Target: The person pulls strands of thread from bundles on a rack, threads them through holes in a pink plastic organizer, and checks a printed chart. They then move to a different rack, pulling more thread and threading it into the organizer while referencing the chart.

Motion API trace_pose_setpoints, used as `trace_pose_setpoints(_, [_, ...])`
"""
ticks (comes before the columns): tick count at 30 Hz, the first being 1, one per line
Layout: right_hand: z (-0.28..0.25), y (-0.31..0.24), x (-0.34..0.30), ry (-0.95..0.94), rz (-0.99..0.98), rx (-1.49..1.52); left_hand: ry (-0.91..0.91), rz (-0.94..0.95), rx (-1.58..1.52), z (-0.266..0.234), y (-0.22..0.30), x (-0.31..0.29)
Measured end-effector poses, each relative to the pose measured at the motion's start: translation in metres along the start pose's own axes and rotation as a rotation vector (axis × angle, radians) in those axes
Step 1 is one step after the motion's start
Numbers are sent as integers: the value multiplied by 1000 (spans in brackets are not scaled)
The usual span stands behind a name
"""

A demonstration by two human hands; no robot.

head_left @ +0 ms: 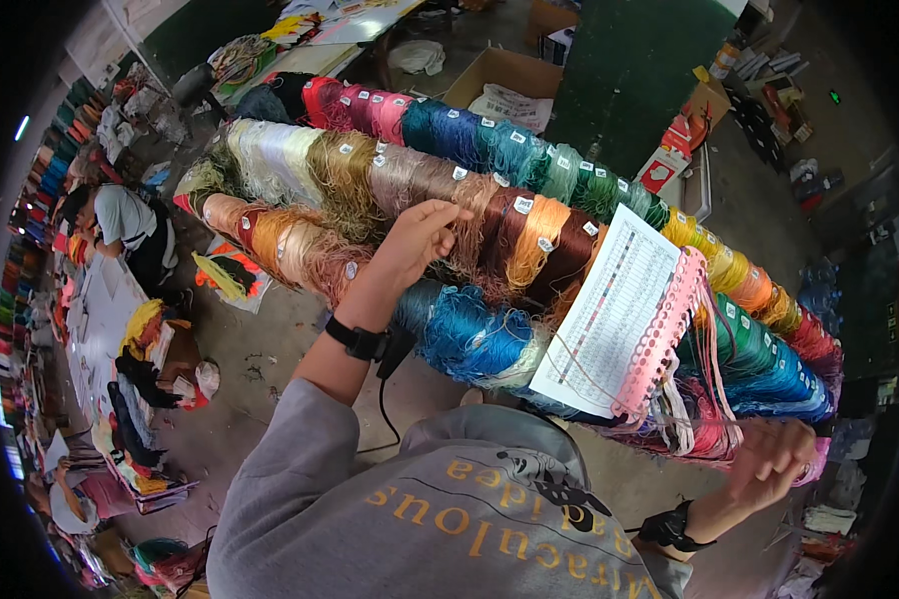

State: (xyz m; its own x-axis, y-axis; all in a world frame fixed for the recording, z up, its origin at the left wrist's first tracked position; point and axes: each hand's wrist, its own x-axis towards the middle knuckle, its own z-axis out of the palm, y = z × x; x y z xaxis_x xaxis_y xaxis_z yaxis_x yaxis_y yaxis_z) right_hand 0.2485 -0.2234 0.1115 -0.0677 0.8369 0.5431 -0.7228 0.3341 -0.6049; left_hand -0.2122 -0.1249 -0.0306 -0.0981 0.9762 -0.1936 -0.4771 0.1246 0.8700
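My left hand (417, 240) is raised over the brown thread skeins (445, 205), its fingertips pinched together beside a reddish-brown skein. Whatever sits in that pinch is too fine to make out. Low on the right, my right hand (772, 461) has its fingers curled in near a bunch of pink threads (704, 439); what they hold is hidden. Between the hands, a printed chart sheet (609, 309) lies over the skeins. Along its right edge runs a pink strip with holes (659, 339), with pink and white threads hanging from it. Bright blue skeins (479, 334) lie below my left wrist.
Long rows of labelled, coloured skeins stretch across in front of me, including green ones (594, 190) and yellow ones (704, 245). Behind them stands an open cardboard box (504, 80). At left, a person (125, 225) bends by a table (100, 309) near heaped yarn.
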Motion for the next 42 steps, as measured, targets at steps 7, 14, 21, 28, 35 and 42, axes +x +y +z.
trace_pose_setpoints(7, [28,97,8,159,599,-322,-286,-76,-15,30,1,-58])
trace_pose_setpoints(14, [54,176,14,49,912,-337,-443,-62,249,66,13,-100])
trace_pose_setpoints(21, [74,211,17,-163,997,-417,-598,-100,277,74,6,-108])
trace_pose_setpoints(28, [81,203,16,-99,982,-302,-437,29,397,48,-5,-89])
trace_pose_setpoints(35, [83,198,12,-90,989,-289,-230,72,365,38,-19,-49])
trace_pose_setpoints(42, [61,199,12,89,860,-419,-635,-65,432,75,-28,-96])
